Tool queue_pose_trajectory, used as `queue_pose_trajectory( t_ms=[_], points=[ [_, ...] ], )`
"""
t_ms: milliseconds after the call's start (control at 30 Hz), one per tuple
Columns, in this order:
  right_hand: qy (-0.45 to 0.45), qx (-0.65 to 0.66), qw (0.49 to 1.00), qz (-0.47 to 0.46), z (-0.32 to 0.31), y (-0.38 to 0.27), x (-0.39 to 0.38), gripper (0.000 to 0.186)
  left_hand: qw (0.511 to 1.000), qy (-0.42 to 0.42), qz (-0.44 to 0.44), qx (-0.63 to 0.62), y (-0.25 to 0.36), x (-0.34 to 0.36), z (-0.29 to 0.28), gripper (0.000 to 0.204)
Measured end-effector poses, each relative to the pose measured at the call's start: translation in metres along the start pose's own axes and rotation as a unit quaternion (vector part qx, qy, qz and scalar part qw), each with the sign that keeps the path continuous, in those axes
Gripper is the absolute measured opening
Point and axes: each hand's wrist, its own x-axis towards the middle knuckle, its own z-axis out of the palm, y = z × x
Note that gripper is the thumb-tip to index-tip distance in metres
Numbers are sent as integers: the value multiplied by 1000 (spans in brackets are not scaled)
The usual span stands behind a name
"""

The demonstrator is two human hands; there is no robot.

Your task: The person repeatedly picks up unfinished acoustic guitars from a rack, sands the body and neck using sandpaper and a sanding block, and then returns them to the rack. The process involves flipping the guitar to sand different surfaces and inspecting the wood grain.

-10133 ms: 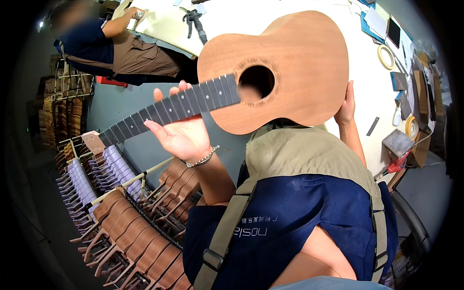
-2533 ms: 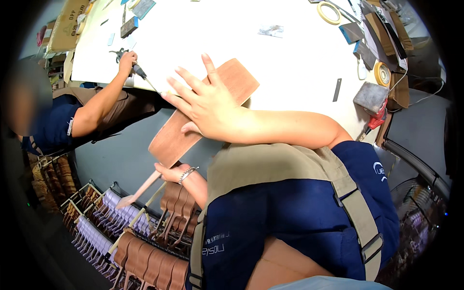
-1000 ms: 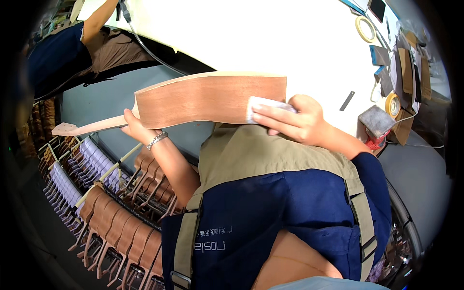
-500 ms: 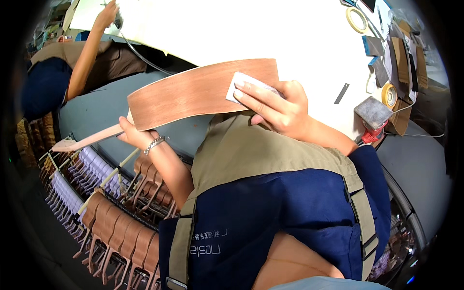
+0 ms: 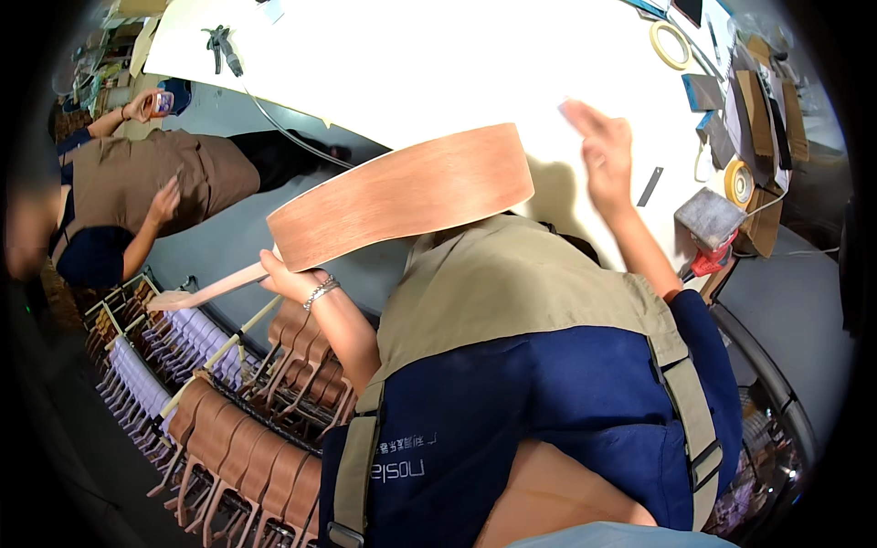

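An unfinished, bare-wood ukulele (image 5: 406, 196) lies on edge across my lap, its broad curved side facing up and its pale neck pointing to the lower left. My left hand (image 5: 290, 276), a bracelet on its wrist, is closed around the neck where it joins the body. Beyond the body's right end, my right hand (image 5: 607, 160) is raised over the white table, apart from the ukulele. Motion smears its fingers. A pale patch shows at the fingertips, but whether they hold anything is unclear against the bright tabletop.
A white worktable (image 5: 365, 64) carries an air blow gun (image 5: 222, 50), tape rolls (image 5: 671, 46), a steel ruler (image 5: 650, 186) and a red sander (image 5: 711, 256). Racks of hanging ukuleles (image 5: 247, 429) stand at lower left. A co-worker (image 5: 174, 173) in a brown apron is at far left.
My right hand has left the ukulele's side, where it pressed a white sanding pad, and moved up and right. The ukulele has shifted slightly right. The co-worker's hand has left the blow gun.
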Motion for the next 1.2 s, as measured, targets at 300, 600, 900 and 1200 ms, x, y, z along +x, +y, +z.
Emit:
queue_pose_trajectory(
  t_ms=[300, 600, 900, 1200],
  points=[
    [-222, 254, 938, 84, -6, 21, -3, 119, 957, -153, -218, -115, -55, 26, -3, 27],
    [-125, 275, 942, -149, -6, -61, 31, 86, 860, -405, -296, -94, -80, -20, 28, 26],
    [-36, 78, 996, 10, -44, -27, 34, 88, 825, -439, -325, -147, -52, -22, 68, 25],
    [-62, 369, 909, 185, 15, 4, 12, 123, 845, -331, -183, -377, 3, 0, 86, 15]
  ],
)
